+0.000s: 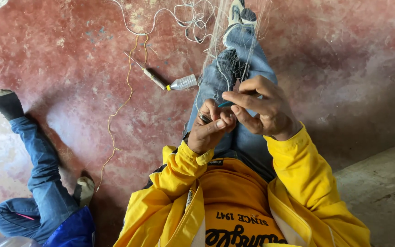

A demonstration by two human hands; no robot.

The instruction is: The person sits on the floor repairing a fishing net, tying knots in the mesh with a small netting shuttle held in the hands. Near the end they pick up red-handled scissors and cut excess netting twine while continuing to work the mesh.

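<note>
Together, our two hands meet over our lap, near the middle of the view. Our left hand [209,130] has a tight grip: thumb and fingers are pinched shut on a small dark object [205,118], too hidden for us to name, with fine fishing net [227,50] strands gathered at the fingertips. Our right hand [264,110], just at 3 o'clock from the left and touching it at the fingertips, has a looser grip; thumb and forefinger close on a slim teal netting needle [227,104], while the other fingers curl half open above it.

From our hands the pale net runs toward 12 o'clock, draped along our jeans-clad leg [241,59] to our shoe [239,13]. Loose white cord [179,16] lies in loops on the red floor [60,68] at 11 o'clock from the hands.

As for containers, we see one: a small clear plastic bottle [183,83] with a yellow cap lying on its side on the floor at 10 o'clock, well apart from our grip; we cannot tell what it holds. Just beside its cap lies a thin pointed tool [149,75] with a pale handle, and a yellowish string [120,107] trails down from there.

At 8 o'clock another person's legs [37,183] in blue jeans stretch across the floor, with a dark sock [6,103] on one foot.
</note>
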